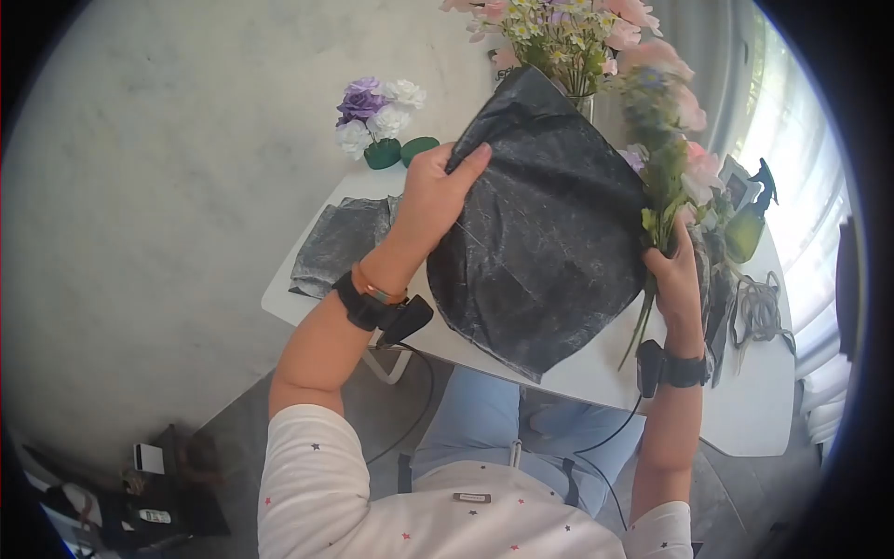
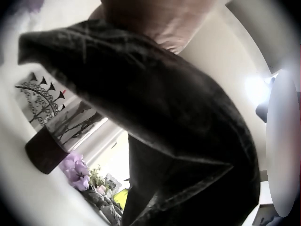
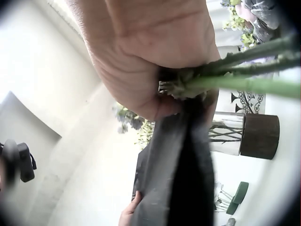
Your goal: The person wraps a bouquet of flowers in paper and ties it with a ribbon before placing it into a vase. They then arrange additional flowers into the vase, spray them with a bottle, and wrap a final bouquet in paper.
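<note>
A crinkled black sheet of wrapping paper is held up above the table, filling much of the left wrist view. My left hand pinches its upper left edge, thumb on the near face. At the right, my right hand grips the stems of a flower bunch, whose pink blooms and green leaves rise above the fingers. The sheet's right edge meets this hand, and in the right wrist view the paper hangs directly below its fingers. The stem ends point down toward me.
A vase of pink and white flowers stands behind the sheet. Purple and white roses sit at the back left, above folded dark paper. On the right are a spray bottle and coiled ribbon on the white table.
</note>
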A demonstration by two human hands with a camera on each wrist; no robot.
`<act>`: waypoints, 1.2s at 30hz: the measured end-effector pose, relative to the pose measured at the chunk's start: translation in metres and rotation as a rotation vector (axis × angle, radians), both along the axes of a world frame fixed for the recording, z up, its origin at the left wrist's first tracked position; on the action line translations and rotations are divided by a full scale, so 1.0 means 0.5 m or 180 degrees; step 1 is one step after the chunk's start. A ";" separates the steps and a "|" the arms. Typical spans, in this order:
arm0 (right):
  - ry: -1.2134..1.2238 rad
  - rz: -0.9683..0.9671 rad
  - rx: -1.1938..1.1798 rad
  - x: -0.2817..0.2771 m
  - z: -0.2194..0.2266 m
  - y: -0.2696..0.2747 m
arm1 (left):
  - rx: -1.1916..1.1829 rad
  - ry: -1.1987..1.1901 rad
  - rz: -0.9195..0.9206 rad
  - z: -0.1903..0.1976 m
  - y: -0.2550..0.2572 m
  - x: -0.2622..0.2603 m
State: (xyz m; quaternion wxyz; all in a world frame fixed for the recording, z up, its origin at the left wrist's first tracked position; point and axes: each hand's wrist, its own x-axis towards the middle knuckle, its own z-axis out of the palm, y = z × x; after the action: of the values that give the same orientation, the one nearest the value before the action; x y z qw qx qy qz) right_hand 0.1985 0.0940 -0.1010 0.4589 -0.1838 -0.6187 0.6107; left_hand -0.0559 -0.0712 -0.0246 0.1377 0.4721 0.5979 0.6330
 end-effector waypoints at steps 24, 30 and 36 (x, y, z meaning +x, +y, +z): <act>0.0272 -0.0142 -0.0434 0.009 0.011 0.024 | -0.2783 0.0340 0.1891 -0.109 -0.343 -0.572; 0.0398 -0.0152 -0.0417 0.007 0.017 0.016 | -0.3391 0.0942 0.0760 -0.168 -0.358 -0.590; 0.0697 -0.0216 -0.0468 0.006 0.031 0.013 | -0.4281 0.1650 0.1321 -0.216 -0.362 -0.594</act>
State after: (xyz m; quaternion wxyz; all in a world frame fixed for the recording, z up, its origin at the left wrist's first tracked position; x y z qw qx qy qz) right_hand 0.2013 0.1004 -0.0855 0.5294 -0.1700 -0.5118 0.6549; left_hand -0.3530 -0.2524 -0.1325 0.1291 0.2976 0.9458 0.0125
